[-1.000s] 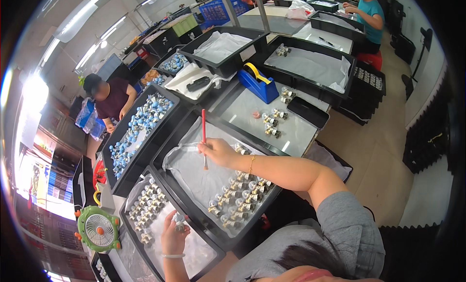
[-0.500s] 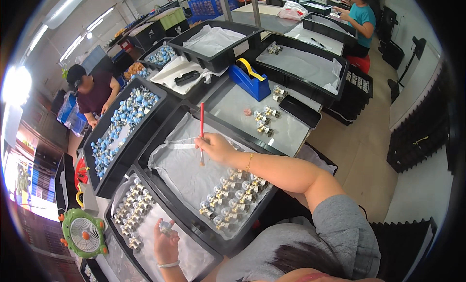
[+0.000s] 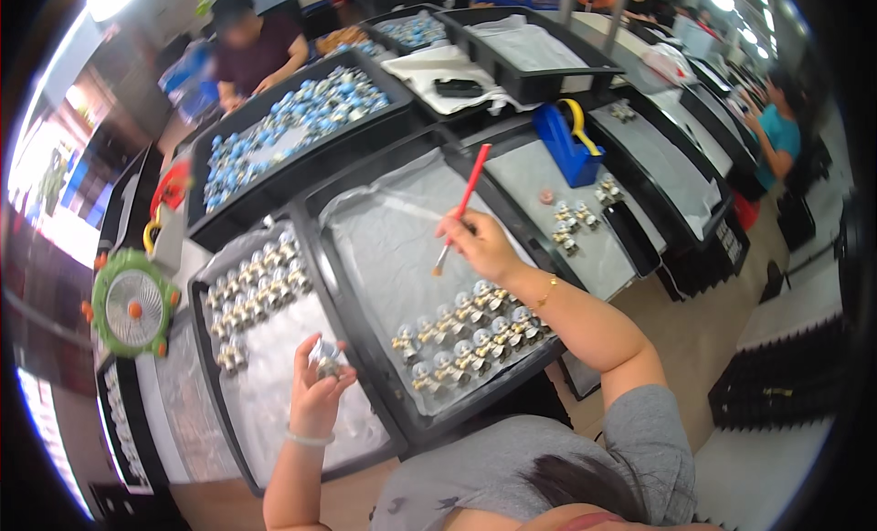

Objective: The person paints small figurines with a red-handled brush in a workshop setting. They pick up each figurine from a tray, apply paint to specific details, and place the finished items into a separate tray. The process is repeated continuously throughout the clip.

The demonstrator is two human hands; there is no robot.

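Brush (image 3: 474,178) now more aslant in view

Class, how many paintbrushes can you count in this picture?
1: the red-handled brush in the person's right hand, bristles pointing down over the paper-lined black tray. Others may be hidden among the clutter.

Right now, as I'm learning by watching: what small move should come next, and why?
Perhaps bring the brush to the small figure: the right hand holds the brush bristles down, while the left hand holds the figure up, apart from it.
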